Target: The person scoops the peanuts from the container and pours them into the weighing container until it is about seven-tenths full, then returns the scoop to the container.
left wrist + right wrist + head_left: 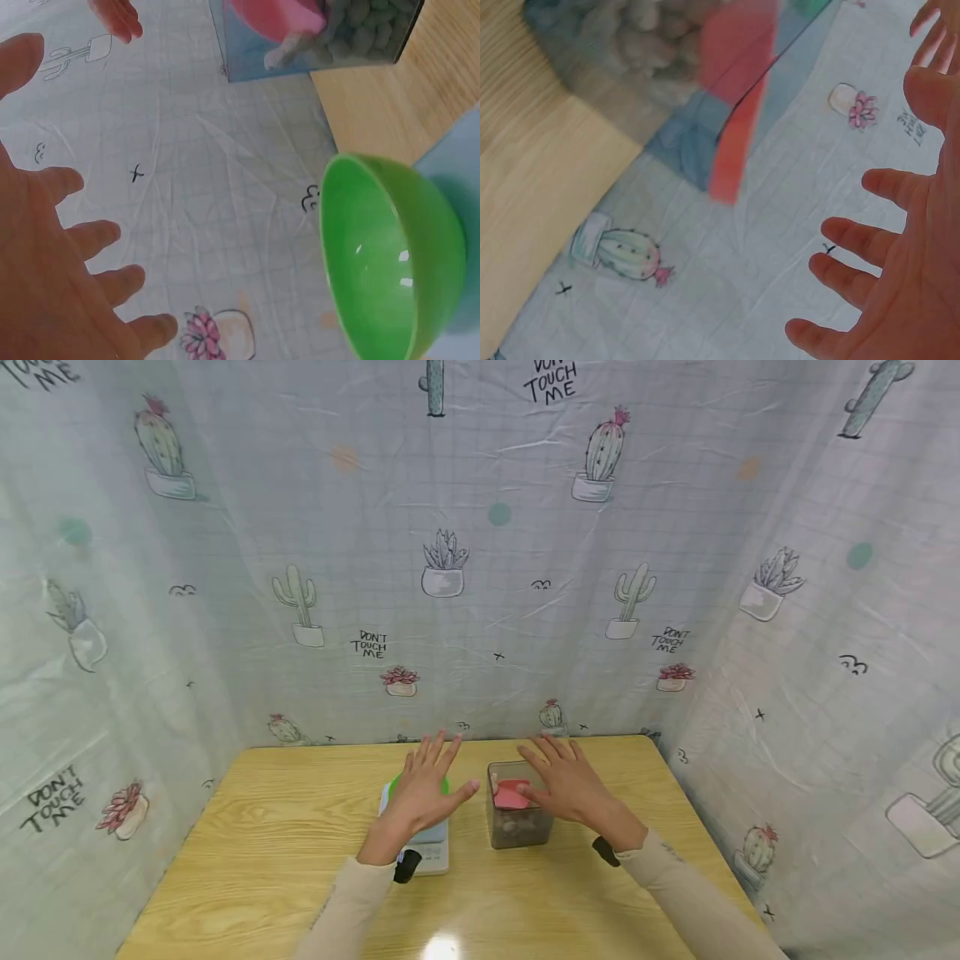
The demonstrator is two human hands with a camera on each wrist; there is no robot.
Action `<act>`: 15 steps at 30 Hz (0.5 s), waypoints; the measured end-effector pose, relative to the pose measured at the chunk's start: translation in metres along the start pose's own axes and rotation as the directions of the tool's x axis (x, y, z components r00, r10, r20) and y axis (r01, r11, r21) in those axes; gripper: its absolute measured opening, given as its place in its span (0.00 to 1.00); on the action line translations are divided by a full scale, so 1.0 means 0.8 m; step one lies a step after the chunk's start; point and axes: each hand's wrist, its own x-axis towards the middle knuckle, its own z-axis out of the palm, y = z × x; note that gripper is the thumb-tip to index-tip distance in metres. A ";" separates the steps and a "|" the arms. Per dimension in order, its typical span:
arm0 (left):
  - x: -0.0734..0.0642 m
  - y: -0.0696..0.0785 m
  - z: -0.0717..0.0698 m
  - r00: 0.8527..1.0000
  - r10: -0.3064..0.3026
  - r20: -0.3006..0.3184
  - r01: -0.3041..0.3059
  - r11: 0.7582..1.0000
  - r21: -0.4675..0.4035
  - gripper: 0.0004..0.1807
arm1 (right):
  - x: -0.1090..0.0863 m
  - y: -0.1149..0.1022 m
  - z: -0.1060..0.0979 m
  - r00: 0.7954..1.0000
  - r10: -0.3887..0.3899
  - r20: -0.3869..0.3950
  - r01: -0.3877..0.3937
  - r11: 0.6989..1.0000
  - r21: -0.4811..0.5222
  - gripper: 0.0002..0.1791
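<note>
My left hand [426,789] hovers with spread fingers above a green bowl [401,247], which stands on a white kitchen scale [437,857]. In the left wrist view the bowl looks empty inside. To its right is a clear grey plastic container [519,831] with stones [367,30] in it, and a pink-red scoop [512,795] lies among them, partly hidden by my right thumb in the head view. Above the container's right side my right hand [570,778] is held with fingers apart. Neither hand grips anything.
The light wood table [292,827] carries the scale and container near its middle. A curtain [480,635] printed with cacti hangs behind the table's back edge and along both sides. Dark wrist straps [407,866] sit at both cuffs.
</note>
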 end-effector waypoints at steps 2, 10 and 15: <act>0.001 0.002 0.006 1.000 0.008 -0.006 -0.008 1.000 -0.030 0.47 | -0.004 0.004 -0.001 1.000 -0.003 0.014 0.003 1.000 -0.010 0.37; 0.009 0.010 0.036 1.000 0.005 -0.004 -0.005 0.985 -0.171 0.55 | -0.014 0.013 0.001 0.999 -0.033 0.035 0.036 0.996 -0.078 0.31; 0.019 0.017 0.061 1.000 0.007 0.030 0.000 0.972 -0.236 0.58 | -0.016 0.015 0.003 0.995 -0.078 0.055 0.086 0.985 -0.149 0.28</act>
